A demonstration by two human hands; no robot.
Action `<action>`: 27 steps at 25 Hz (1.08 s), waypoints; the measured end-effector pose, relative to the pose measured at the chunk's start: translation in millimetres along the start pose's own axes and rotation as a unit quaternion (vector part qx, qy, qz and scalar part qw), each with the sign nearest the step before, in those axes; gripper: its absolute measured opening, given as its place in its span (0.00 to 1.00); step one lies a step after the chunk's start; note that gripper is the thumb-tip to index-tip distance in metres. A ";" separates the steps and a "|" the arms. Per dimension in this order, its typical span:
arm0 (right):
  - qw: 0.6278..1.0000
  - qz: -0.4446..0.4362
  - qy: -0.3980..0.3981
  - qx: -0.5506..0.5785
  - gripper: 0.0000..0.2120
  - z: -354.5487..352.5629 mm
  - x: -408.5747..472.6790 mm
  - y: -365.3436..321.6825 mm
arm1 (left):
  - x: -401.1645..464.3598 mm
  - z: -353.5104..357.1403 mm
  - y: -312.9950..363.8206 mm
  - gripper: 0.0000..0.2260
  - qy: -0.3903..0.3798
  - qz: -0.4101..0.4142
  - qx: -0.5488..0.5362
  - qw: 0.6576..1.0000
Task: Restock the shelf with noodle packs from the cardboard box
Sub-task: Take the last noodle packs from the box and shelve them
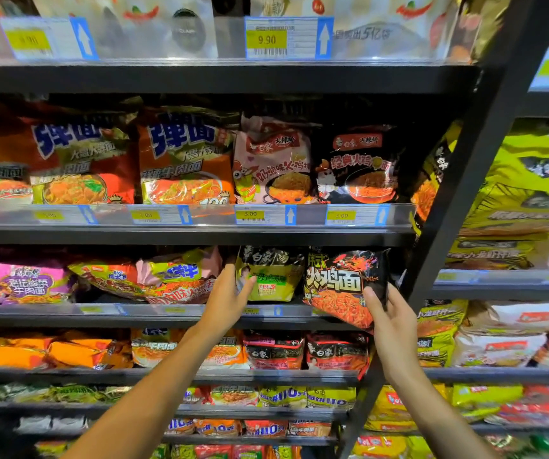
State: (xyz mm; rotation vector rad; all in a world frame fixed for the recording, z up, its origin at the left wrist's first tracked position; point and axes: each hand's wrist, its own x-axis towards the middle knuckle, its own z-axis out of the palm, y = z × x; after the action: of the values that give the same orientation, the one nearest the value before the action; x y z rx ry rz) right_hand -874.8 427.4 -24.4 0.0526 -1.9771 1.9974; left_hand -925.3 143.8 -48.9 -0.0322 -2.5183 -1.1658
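a: where's the black pack [342, 286]?
b: at the shelf [200, 311] front, right end, tilted, gripped at its lower right corner by the right hand [390, 318].
a: left hand [230, 298]?
b: fingers spread against the green pack [271, 276] beside it.

right hand [388, 314] fingers behind black pack [342, 286] | left price tag [28, 39] blurred

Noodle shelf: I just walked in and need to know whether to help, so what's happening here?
A person is stocking instant noodles. Their right hand holds a black and red noodle pack tilted at the front of the third shelf, at its right end. Their left hand rests on the neighbouring black and green pack. The cardboard box isn't in view.
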 end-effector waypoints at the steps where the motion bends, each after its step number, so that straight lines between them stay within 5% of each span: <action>1: 1.000 -0.005 -0.003 0.002 0.10 1.7 2.6 1.1 | 4.3 1.0 -1.0 0.15 0.010 0.003 0.044 0.999; 6: 0.999 -0.027 -0.022 -0.015 0.12 12.7 16.6 -1.4 | 3.6 15.7 2.8 0.09 0.061 0.042 0.135 0.988; 8: 0.999 -0.029 -0.021 -0.028 0.13 17.7 23.6 -1.1 | -2.0 21.7 -0.8 0.17 0.061 0.095 0.188 0.976; 11: 0.995 0.014 -0.035 -0.093 0.04 24.9 39.6 5.1 | -10.9 25.9 -3.6 0.22 0.026 0.174 0.232 0.957; 14: 0.977 0.064 -0.040 -0.197 0.16 28.7 62.8 17.6 | -24.5 33.4 -2.7 0.23 -0.040 0.219 0.233 0.947; 19: 0.923 0.123 -0.042 -0.363 0.13 28.8 75.0 29.3 | -35.5 49.3 -5.1 0.23 -0.093 0.201 0.289 0.931; 20: 0.929 0.112 -0.043 -0.349 0.10 30.3 69.8 32.5 | -36.5 49.2 -4.5 0.23 -0.096 0.195 0.300 0.929; 22: 0.947 0.065 -0.015 -0.315 0.27 33.4 52.3 34.4 | -39.7 46.5 -2.7 0.24 -0.086 0.185 0.305 0.930; 24: 0.950 -0.035 -0.005 -0.309 0.32 32.6 34.8 34.7 | -44.7 42.2 -2.1 0.24 -0.072 0.176 0.313 0.930; 27: 0.874 -0.196 -0.139 -0.423 0.24 28.4 20.6 49.7 | -49.4 37.2 -6.5 0.26 -0.068 0.145 0.358 0.920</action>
State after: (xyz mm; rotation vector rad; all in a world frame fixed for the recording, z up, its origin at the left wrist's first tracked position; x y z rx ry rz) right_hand -912.7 404.7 -66.2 0.5056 -2.5863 0.7975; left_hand -892.1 173.6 -92.3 -0.2905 -2.7813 -0.0951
